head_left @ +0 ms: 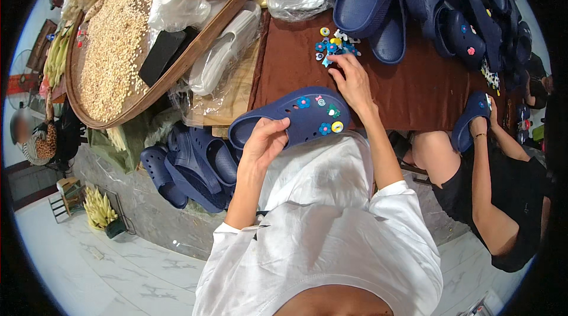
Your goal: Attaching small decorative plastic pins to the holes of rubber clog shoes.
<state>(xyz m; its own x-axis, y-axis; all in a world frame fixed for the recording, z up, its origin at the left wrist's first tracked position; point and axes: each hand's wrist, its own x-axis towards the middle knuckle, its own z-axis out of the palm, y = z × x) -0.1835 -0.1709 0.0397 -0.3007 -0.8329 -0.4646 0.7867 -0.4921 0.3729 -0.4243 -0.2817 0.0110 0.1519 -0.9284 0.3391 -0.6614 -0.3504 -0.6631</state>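
Left hand grasps navy clog over brown cloth's near left corner. Right hand meets loose charms; grasp cannot be determined.

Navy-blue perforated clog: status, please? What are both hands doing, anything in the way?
Left hand holding navy-blue perforated clog; several colourful charms fitted. Right hand at loose charm pile on brown cloth. No obstruction visible.

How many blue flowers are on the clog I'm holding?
2: the upper blue flower near the swirl charm, and the lower blue flower beside the yellow ring. More may be hidden.
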